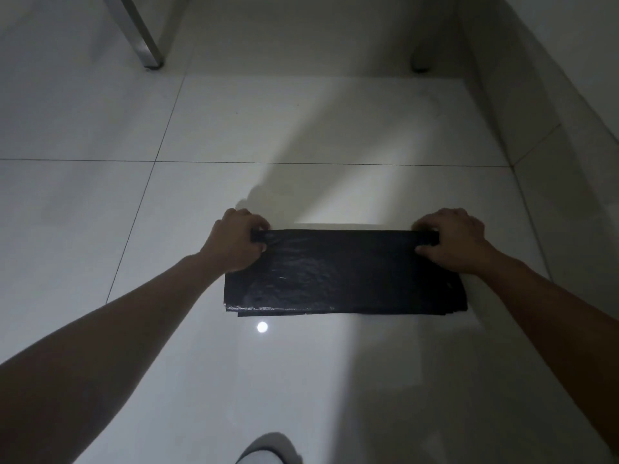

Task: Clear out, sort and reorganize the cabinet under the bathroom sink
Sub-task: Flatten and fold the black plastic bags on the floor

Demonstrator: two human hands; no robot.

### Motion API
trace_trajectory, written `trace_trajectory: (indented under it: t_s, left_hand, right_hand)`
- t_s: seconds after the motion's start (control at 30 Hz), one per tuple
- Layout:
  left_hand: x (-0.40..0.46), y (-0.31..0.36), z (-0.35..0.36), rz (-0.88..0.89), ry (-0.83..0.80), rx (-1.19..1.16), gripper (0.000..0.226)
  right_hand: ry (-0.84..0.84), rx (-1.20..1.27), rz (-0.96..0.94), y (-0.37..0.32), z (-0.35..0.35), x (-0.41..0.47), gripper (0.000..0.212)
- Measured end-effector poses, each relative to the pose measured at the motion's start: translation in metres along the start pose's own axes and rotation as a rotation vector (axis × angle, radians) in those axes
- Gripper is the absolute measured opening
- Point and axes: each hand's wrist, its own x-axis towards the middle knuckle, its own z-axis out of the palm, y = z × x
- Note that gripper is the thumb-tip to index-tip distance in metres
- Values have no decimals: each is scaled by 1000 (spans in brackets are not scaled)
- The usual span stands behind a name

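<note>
Black, thin, crinkled plastic sheet, apparently a folded bin bag point(345, 272), lay flat on the glossy white tiled floor point(100, 212), a wide rectangle with its long edges running left to right. Far long edge was turned over into a narrow roll, and both hands sat at the two ends of that roll. Left hand point(234, 241) was at the far left corner, fingers curled over the rolled edge with the thumb underneath on the near side, pinching it. Right hand point(452, 241) was at the far right corner in the same way, fingers curled over the top, thumb pressed against the near side of the roll. Both forearms reached in from the bottom corners of the view, so the sheet lay between them and mostly nearer the person than the knuckles. Near edge of the sheet showed several stacked layers slightly out of line, shiny along the left part. Small round white light reflection point(262, 327) sat on the tile just below the near edge, left of centre. Silver metal leg point(140, 35) stood on the floor at upper left, well apart from the sheet; a second dark leg foot point(420, 67) stood near the upper right by the pale wall point(552, 95). Grey fabric, maybe a knee point(268, 450), showed at bottom centre. Lighting was dim, detail of the fingertips unclear.
</note>
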Motion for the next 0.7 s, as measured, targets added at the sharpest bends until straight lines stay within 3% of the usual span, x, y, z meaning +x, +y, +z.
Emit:
trace_trajectory:
  t_s: [0.13,0.3,0.37,0.5,0.6,0.7]
  left_hand:
    - [11,4,-18,-25,-161,-14,16]
    - [8,10,-51,11,-184,-74,16]
    - [0,17,-68,47,-32,-105,17]
    - [-32,24,-86,206,272,-193,16]
    - [-59,12,-65,416,382,-11,21]
    - [-81,-1,-19,443,322,85,29]
  right_hand:
    - [-149,109,34,-7,-18,8,25]
    - [-121,158,-94,-9,-42,3,23]
    - [61,104,-137,-12,-54,-5,18]
    - [618,44,-338,-16,-60,-37,21]
    - [731,-34,-358,-14,-30,-66,22]
    - [639,-60,-358,-8,15,-88,26]
